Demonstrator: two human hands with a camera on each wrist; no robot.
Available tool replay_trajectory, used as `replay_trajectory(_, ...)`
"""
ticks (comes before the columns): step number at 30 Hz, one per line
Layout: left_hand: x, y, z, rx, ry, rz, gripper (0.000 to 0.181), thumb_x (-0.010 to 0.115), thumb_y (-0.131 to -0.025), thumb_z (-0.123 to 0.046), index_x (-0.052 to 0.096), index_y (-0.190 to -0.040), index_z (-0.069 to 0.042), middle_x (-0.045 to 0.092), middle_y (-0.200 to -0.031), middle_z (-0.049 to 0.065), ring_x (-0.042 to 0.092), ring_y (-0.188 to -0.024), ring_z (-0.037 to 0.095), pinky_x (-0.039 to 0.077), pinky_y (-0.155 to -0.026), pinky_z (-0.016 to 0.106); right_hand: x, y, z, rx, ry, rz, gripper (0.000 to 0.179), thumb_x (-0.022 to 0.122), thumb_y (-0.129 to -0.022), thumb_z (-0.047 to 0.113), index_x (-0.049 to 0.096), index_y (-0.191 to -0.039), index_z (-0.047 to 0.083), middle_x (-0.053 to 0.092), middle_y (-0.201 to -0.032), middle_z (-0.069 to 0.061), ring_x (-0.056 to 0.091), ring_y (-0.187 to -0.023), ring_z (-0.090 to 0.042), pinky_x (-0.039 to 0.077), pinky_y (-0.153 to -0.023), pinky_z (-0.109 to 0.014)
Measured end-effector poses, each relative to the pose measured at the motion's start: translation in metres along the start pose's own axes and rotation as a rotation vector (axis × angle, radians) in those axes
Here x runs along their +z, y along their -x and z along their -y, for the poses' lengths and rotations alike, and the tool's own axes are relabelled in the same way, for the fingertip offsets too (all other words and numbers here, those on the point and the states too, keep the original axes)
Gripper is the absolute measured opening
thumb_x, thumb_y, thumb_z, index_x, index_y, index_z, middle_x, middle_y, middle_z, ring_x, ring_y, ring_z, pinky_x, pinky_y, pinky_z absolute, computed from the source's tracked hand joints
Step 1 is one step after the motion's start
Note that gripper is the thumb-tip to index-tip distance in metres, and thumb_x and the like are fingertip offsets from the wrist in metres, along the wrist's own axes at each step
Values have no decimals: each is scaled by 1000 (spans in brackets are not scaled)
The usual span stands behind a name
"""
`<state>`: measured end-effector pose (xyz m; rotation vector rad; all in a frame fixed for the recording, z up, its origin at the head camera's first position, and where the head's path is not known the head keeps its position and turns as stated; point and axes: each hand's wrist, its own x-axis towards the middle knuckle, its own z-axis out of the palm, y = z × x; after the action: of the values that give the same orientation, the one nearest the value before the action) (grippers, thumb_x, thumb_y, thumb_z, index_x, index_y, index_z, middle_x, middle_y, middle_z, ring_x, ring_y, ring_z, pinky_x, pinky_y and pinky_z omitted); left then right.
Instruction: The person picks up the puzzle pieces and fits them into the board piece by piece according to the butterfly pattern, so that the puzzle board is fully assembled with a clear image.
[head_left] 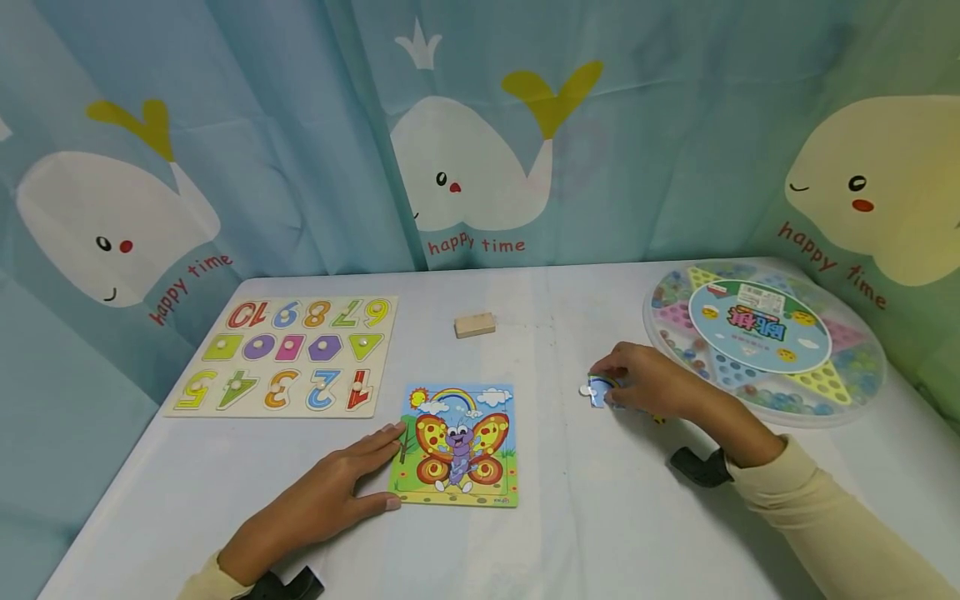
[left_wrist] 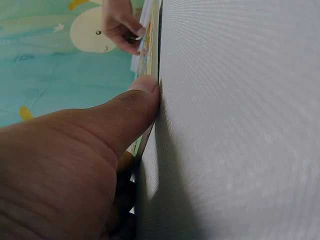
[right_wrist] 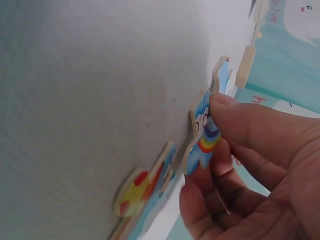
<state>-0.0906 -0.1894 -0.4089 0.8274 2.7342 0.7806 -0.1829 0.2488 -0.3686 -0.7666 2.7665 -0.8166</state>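
Observation:
A square butterfly picture puzzle (head_left: 459, 446) lies on the table in front of me. My left hand (head_left: 330, 487) rests at its left side, fingers stretched out and thumb touching the lower left edge; the left wrist view shows the thumb (left_wrist: 125, 112) against the board's side. To the right of the board, my right hand (head_left: 648, 383) pinches a blue puzzle piece with a rainbow (right_wrist: 206, 140) between thumb and fingers. Another blue piece (right_wrist: 223, 75) lies just beyond it. Closer to the right wrist camera is a piece with red and yellow (right_wrist: 135, 195), mostly hidden by the hand in the head view.
A number and shape board (head_left: 281, 371) lies at the back left. A small wooden block (head_left: 475, 325) sits at the back middle. The round lidded marble game (head_left: 765, 342) occupies the back right. A whale-print curtain (head_left: 315, 150) hangs behind the table.

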Motion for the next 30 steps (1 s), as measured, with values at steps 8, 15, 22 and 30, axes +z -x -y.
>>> replay_trajectory(8, 0, 0, -1, -8, -3, 7, 75, 68, -86, -50, 48, -144, -7, 31, -156, -7, 27, -142, 18, 33, -109, 39, -1, 2, 0, -5, -16, -51, 20, 72, -83, -5, 72, -101, 3, 61, -91, -1, 54, -75, -14, 50, -60, -26)
replay_trajectory(15, 1, 0, 0, -10, -9, 2, 75, 67, -86, -51, 48, -144, -7, 31, -156, -7, 27, -142, 17, 33, -110, 39, -5, 3, 2, 10, -79, -3, 19, 64, -87, -8, 70, -102, 1, 68, -91, -1, 57, -76, -15, 50, -58, -25)
replay_trajectory(22, 0, 0, -2, -19, -4, 4, 75, 69, -86, -49, 48, -144, -7, 31, -156, -7, 27, -143, 17, 34, -110, 40, -6, 2, 1, -6, -76, 3, 20, 62, -88, -7, 71, -103, 2, 70, -93, 0, 60, -80, -15, 52, -65, -26)
replay_trajectory(30, -1, 0, -4, -28, 2, 10, 74, 70, -86, -47, 48, -144, -7, 30, -156, -7, 27, -143, 17, 34, -109, 40, -6, -1, 4, -33, -70, -29, 19, 63, -89, -7, 72, -104, 1, 70, -95, -1, 62, -84, -17, 53, -67, -27)
